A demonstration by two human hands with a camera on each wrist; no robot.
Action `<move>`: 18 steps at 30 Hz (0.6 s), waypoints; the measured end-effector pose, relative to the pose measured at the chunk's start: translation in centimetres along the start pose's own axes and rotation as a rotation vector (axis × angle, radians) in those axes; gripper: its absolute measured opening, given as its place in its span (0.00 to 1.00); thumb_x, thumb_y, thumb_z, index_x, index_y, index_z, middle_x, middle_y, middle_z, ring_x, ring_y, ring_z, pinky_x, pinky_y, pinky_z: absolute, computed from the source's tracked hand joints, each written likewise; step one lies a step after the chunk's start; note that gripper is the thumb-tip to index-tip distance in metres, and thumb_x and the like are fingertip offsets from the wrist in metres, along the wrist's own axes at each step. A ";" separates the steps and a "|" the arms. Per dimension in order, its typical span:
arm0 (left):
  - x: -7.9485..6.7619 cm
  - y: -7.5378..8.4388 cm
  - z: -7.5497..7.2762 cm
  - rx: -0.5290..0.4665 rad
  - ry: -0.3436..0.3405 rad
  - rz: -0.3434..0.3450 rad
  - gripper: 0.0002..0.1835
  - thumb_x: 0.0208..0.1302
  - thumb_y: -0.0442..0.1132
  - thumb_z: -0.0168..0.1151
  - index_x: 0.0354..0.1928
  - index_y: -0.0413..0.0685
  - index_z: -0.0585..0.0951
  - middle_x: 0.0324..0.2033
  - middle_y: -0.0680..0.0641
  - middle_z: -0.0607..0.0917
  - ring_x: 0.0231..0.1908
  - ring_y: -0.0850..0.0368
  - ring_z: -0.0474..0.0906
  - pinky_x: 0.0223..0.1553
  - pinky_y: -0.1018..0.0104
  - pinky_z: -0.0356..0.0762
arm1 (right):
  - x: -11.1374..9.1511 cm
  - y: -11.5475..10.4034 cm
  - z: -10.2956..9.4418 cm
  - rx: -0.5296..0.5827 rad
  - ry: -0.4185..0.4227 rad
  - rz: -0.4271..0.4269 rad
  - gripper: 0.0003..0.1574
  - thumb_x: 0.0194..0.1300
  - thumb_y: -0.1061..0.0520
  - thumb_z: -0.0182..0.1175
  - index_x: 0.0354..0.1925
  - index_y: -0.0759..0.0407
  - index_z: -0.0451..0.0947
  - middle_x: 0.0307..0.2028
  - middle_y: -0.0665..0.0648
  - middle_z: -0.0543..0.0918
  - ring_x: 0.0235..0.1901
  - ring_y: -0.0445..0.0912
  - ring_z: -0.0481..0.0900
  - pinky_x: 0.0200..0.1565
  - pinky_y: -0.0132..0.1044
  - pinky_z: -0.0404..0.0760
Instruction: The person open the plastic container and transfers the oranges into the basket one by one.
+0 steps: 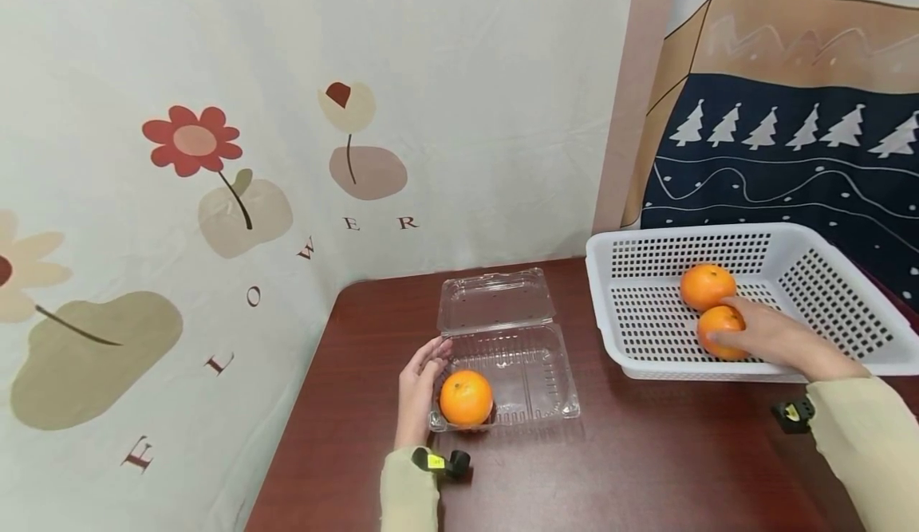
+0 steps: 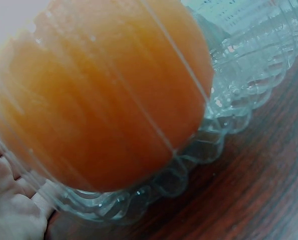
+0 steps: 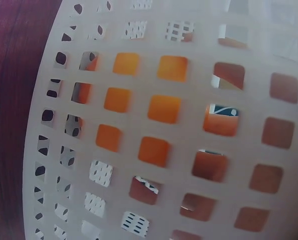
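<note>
In the head view, my right hand (image 1: 778, 336) reaches into a white plastic basket (image 1: 606, 301) and grips an orange (image 1: 720, 331), thumb and fingers around its sides. A second orange (image 1: 707, 287) lies right behind it. The right wrist view sees the gripped orange (image 3: 164, 107) only through the basket's slotted wall. My left hand (image 1: 416, 392) rests against the left side of an opened clear plastic clamshell box (image 1: 531, 372). Another orange (image 1: 467, 398) sits in that box's near left corner, and fills much of the left wrist view, behind the clear wall.
The box's lid (image 1: 495, 301) lies folded back toward the wall. Both containers stand on a dark reddish wooden table (image 1: 646, 452), the basket to the right of the box. A printed cloth (image 1: 488, 117) hangs behind the table and along its left side.
</note>
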State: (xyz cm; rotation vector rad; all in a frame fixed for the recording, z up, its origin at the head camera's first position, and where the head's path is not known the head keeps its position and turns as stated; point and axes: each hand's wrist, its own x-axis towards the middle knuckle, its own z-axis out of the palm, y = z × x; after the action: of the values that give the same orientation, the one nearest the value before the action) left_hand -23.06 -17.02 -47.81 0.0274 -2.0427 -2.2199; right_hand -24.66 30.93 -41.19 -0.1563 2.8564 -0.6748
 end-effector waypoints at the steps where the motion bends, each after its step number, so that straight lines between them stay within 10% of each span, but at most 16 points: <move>1: -0.1 0.1 0.0 0.001 0.000 0.002 0.19 0.62 0.29 0.46 0.56 0.40 0.70 0.51 0.41 0.76 0.54 0.49 0.70 0.53 0.68 0.68 | 0.0 0.0 0.0 -0.002 0.002 0.002 0.54 0.55 0.35 0.54 0.59 0.77 0.52 0.50 0.77 0.65 0.41 0.62 0.66 0.41 0.60 0.65; 18: -0.2 0.2 -0.1 0.017 0.008 -0.008 0.19 0.63 0.30 0.46 0.57 0.41 0.70 0.51 0.41 0.76 0.54 0.50 0.70 0.54 0.65 0.66 | -0.9 -0.9 -0.9 -0.019 0.065 -0.045 0.51 0.59 0.34 0.49 0.61 0.74 0.54 0.55 0.78 0.59 0.51 0.69 0.58 0.48 0.68 0.57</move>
State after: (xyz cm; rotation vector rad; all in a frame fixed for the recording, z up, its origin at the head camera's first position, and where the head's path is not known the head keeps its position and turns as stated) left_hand -22.88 -17.07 -47.65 0.0463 -2.0611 -2.2034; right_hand -23.98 30.64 -39.82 -0.2054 2.9307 -0.6741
